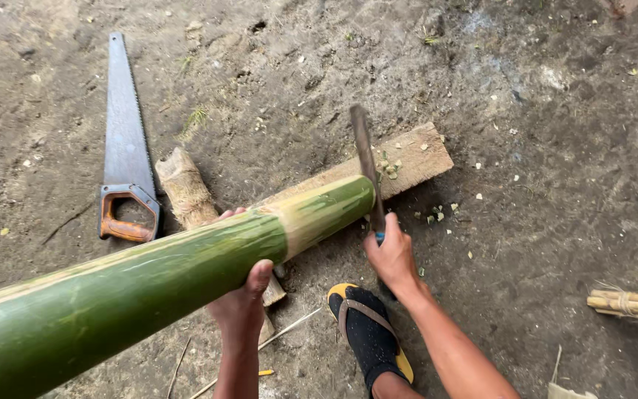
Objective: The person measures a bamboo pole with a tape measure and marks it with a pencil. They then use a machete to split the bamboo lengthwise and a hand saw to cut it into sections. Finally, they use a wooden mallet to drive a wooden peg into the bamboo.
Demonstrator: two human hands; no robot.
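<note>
Left hand (241, 299) is wrapped around the thick green bamboo pole (149, 284) from underneath, thumb over the near side. That grip reads as a brace: it keeps the round stalk from rolling and holds it at a slant.

The pole's far cut end sits on the wooden plank (415, 157) just beyond both hands, so the plank acts as a chopping block and keeps the edge off the dirt.

Right hand (391, 257) is closed tight on the handle of a machete (365, 166), blade standing nearly upright right beside the pole's end, touching or almost touching the rim; can't tell which. Green chips lie on the plank and ground around the right hand.

Foot in a black sock and yellow sandal (369, 332) is planted between the forearms.

Handsaw (123, 148) lies flat well left of the left hand. A short log stub (184, 188) lies behind the pole. A bundle of split sticks (633, 304) lies far right.
</note>
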